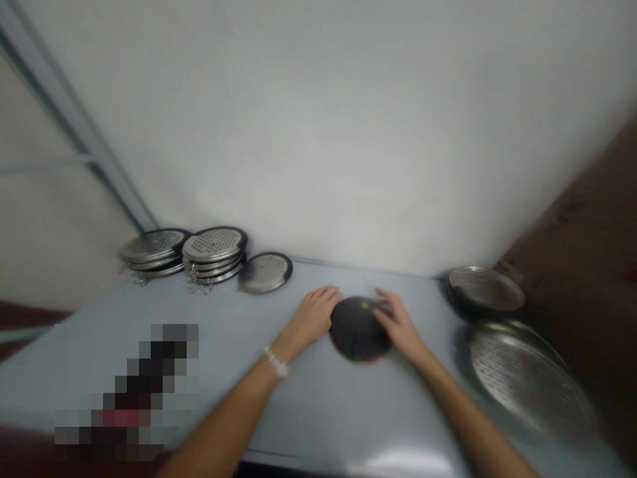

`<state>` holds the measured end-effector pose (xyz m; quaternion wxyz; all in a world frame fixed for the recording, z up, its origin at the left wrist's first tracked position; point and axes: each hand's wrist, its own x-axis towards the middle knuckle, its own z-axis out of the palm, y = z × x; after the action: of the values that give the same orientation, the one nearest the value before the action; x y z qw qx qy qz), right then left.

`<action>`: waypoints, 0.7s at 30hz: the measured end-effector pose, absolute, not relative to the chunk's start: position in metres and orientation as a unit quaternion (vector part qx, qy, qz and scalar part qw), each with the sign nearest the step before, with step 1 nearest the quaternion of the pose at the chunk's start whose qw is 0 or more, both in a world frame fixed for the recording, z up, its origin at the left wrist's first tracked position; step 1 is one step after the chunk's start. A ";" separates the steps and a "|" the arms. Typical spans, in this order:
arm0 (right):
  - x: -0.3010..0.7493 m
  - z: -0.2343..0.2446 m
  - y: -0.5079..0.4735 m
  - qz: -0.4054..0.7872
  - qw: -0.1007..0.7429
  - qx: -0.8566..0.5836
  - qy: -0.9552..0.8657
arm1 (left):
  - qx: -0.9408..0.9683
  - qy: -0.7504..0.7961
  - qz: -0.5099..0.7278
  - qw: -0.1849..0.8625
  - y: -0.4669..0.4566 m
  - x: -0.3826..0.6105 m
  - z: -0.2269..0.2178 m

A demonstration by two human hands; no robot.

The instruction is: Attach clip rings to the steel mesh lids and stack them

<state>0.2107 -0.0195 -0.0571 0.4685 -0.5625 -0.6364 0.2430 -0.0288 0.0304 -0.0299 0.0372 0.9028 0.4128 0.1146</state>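
Note:
A dark, round disc [359, 330] with a small yellow mark and a reddish-green edge is low over the grey table in front of me. At its left rim my left hand [318, 312] is closed, fingers bent against the edge; a pale bracelet circles that wrist. My right hand [398, 325] is at the opposite rim with its fingers apart, some of them over the disc's top. The disc's underside is hidden, and motion blurs the fingers a little.
Two stacks of round perforated metal plates with black rims, a left stack [154, 247] and a taller stack [215, 247], stand by the wall. A single perforated plate [266, 272] lies beside them. On the right are round metal pieces [485, 289] and a large perforated tray [527, 378].

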 end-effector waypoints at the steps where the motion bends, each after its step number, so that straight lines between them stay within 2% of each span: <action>1: 0.210 -0.056 -0.021 0.223 0.455 -0.562 -0.654 | 0.895 0.431 0.112 0.024 0.030 -0.029 -0.028; 5: 0.208 -0.053 -0.028 0.124 0.365 -0.615 -0.688 | 0.867 0.491 0.087 -0.006 0.028 -0.030 -0.015; 9: 0.210 -0.053 -0.035 0.101 0.304 -0.673 -0.667 | 0.851 0.515 0.107 0.001 0.029 -0.035 -0.007; 13: 0.218 -0.053 -0.036 0.123 0.330 -0.684 -0.639 | 0.840 0.524 0.137 0.014 0.033 -0.041 -0.010; 21: 0.218 -0.058 -0.027 0.207 0.429 -0.633 -0.610 | 0.824 0.516 0.182 0.150 0.052 -0.054 -0.021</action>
<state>0.2184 -0.0268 -0.0582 0.4293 -0.6331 -0.6100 0.2067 -0.0539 0.0519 -0.0209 0.1498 0.8238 0.5157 0.1818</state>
